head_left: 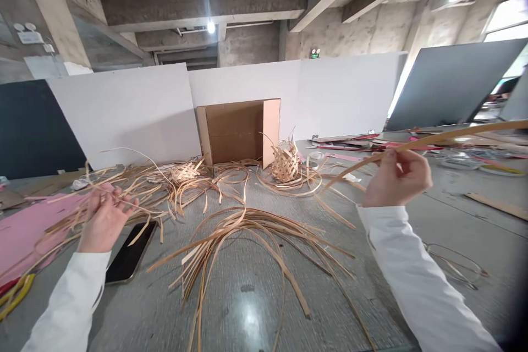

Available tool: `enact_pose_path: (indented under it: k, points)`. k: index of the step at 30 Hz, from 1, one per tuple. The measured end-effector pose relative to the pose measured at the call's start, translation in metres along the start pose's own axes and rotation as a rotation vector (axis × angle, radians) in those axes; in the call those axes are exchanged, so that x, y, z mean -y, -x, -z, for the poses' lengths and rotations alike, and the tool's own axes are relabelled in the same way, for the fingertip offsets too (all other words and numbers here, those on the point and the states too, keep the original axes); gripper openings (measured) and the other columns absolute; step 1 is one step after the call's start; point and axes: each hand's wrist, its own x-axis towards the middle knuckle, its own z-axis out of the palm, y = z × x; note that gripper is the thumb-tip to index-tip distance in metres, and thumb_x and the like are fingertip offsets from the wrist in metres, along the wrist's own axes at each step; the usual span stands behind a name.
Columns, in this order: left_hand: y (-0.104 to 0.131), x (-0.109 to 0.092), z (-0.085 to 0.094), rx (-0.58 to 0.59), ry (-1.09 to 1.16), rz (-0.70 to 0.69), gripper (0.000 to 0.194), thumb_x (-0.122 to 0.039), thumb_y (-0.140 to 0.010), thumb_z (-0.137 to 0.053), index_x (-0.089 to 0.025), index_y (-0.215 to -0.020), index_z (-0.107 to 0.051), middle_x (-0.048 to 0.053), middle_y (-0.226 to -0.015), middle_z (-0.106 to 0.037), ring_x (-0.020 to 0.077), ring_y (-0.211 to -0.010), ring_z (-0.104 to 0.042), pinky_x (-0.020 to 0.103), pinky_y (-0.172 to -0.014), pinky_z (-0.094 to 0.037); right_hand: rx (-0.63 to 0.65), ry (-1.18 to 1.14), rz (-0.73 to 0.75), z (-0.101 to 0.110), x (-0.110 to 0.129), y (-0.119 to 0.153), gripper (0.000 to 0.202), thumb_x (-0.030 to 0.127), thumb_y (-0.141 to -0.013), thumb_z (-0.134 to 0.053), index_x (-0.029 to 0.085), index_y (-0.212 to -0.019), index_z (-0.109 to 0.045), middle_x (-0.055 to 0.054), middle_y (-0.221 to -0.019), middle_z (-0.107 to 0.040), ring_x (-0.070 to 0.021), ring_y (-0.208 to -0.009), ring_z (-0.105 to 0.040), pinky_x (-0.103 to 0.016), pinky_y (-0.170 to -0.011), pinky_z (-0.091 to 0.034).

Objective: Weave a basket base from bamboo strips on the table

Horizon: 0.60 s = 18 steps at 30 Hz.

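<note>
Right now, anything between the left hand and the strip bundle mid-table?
Yes: a black phone lies flat on the table between left hand and strip bundle, nearer the hand. A loose strip end overlaps its far part in this view.

The strip [462, 132] in the right hand [398, 176] is a warm golden tan, while the bundle of strips [243, 219] runs from pale straw to deeper brown. A woven piece [284, 162] shows a light straw checkered pattern. Both sleeves [421, 275] are plain white. The tabletop [325, 319] is grey, with fine streaks (and one whitish glare near the front). Around it come a black phone [132, 253], a pink sheet [25, 225], yellow and red handles [18, 297], a brown cardboard box [235, 135], white panels [350, 93] and a dark grey board [449, 88].
</note>
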Motion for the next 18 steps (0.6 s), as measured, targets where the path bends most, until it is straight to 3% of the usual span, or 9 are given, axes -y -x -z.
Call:
enact_pose_path:
  k: [1,2,5,7,10,13,18]
  points:
    - [0.001,0.000,-0.011,0.046,0.037,0.034,0.022,-0.025,-0.069,-0.072,-0.031,-0.084,-0.056,-0.007,-0.083,-0.058,0.0114,-0.071,-0.056,0.035,-0.075,-0.052,0.027,-0.024,-0.054,-0.003,0.011,-0.006,0.012,0.027,-0.066,-0.067,0.019,-0.072,-0.059,-0.008,-0.075,-0.059,-0.0214,-0.069,-0.061,-0.039,-0.067,-0.054]
    - [0.001,-0.001,-0.024,0.072,0.039,0.057,0.021,-0.024,-0.070,-0.071,-0.029,-0.084,-0.056,-0.006,-0.083,-0.058,0.0116,-0.069,-0.058,0.033,-0.073,-0.053,0.135,-0.052,-0.155,-0.006,0.022,-0.009,0.013,0.028,-0.066,-0.067,0.019,-0.073,-0.060,-0.008,-0.076,-0.060,-0.0212,-0.070,-0.062,-0.039,-0.070,-0.054]
    - [-0.002,-0.007,-0.067,0.163,-0.037,0.183,0.024,-0.022,-0.070,-0.070,-0.026,-0.088,-0.055,-0.004,-0.083,-0.058,0.0140,-0.067,-0.061,0.029,-0.063,-0.056,0.577,-0.070,-0.461,-0.021,0.054,-0.003,0.017,0.029,-0.063,-0.069,0.018,-0.075,-0.064,-0.006,-0.072,-0.064,-0.0189,-0.067,-0.063,-0.038,-0.069,-0.054]
    - [-0.005,-0.011,-0.097,0.227,-0.060,0.220,0.026,-0.023,-0.071,-0.069,-0.026,-0.091,-0.053,-0.003,-0.085,-0.058,0.0157,-0.068,-0.064,0.030,-0.061,-0.056,0.780,-0.090,-0.545,-0.035,0.072,0.013,0.019,0.031,-0.062,-0.069,0.017,-0.073,-0.064,-0.005,-0.069,-0.065,-0.0170,-0.064,-0.063,-0.035,-0.066,-0.055]
    - [-0.006,-0.014,-0.138,0.360,-0.066,0.269,0.025,-0.024,-0.074,-0.065,-0.027,-0.095,-0.051,-0.001,-0.088,-0.059,0.0184,-0.074,-0.065,0.029,-0.061,-0.056,0.989,-0.167,-0.585,-0.057,0.094,0.044,0.024,0.034,-0.059,-0.071,0.015,-0.071,-0.063,-0.005,-0.068,-0.065,-0.0150,-0.061,-0.063,-0.032,-0.064,-0.055]
    - [0.000,-0.010,-0.167,0.438,-0.079,0.259,0.022,-0.028,-0.078,-0.063,-0.028,-0.095,-0.050,-0.001,-0.088,-0.058,0.0180,-0.075,-0.065,0.030,-0.063,-0.057,1.140,-0.209,-0.592,-0.075,0.104,0.074,0.023,0.037,-0.060,-0.070,0.017,-0.067,-0.060,-0.002,-0.064,-0.064,-0.0152,-0.057,-0.061,-0.033,-0.060,-0.054]
    - [0.007,0.004,-0.177,0.553,-0.120,0.304,0.021,-0.033,-0.080,-0.060,-0.029,-0.097,-0.049,0.001,-0.092,-0.060,0.0200,-0.080,-0.065,0.031,-0.063,-0.056,1.199,-0.080,-0.388,-0.086,0.095,0.105,0.011,0.033,-0.069,-0.062,0.023,-0.064,-0.059,0.001,-0.063,-0.063,-0.0176,-0.059,-0.060,-0.035,-0.060,-0.052]
